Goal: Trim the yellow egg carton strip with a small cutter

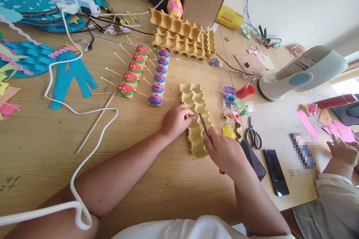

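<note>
"At centre, how's the egg carton (195, 133) going?"
"It's lying seemingly whole; left hand (176, 121) is pinching its side, right hand (224, 151) is gripping a knife (203, 124). Far left, painted rows (160, 78) are looking finished."

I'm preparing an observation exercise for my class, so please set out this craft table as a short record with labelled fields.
Left hand: at the carton's left edge
Right hand: holds a blade, its tip over the carton
Carton: yellow, hollows facing up
Decorated rows: red-green row and blue-purple row, left of the carton
Scissors: on the table, right of the carton
Cup: red, beside the fan
Co-worker's hand: right edge, near pink paper
</note>
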The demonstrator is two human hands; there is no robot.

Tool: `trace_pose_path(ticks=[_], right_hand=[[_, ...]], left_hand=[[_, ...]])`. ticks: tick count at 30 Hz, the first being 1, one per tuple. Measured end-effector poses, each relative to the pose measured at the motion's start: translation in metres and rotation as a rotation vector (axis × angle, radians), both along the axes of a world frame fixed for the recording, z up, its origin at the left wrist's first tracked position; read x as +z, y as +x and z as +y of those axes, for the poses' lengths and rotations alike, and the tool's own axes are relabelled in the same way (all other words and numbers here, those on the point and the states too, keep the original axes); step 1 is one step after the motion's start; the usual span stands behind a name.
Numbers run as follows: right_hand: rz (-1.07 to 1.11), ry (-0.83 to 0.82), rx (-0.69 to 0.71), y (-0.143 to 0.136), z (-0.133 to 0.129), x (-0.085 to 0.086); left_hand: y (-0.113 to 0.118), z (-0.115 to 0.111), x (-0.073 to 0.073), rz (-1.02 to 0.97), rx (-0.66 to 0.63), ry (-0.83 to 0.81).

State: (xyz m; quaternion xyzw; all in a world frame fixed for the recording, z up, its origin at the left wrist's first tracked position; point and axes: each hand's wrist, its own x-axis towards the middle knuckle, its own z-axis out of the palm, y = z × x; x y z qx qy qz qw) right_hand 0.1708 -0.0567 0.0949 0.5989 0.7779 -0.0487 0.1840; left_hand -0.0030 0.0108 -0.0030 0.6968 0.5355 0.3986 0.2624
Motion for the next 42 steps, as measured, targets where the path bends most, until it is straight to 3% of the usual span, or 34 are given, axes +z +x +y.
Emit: trace_pose_path(ticks=[9,24,42], right_hand=[[-0.061,-0.002,-0.037,-0.020,0.008,0.000],[-0.054,-0.117,-0.008,-0.015,0.021,0.001],[-0.010,-0.080,-0.038,-0.017,0.021,0.001]], left_hand=[[-0.001,0.000,0.000,0.014,-0.002,0.009],[-0.001,0.001,-0.001,0.004,-0.008,0.011],[-0.001,0.001,-0.001,0.019,0.004,0.005]])
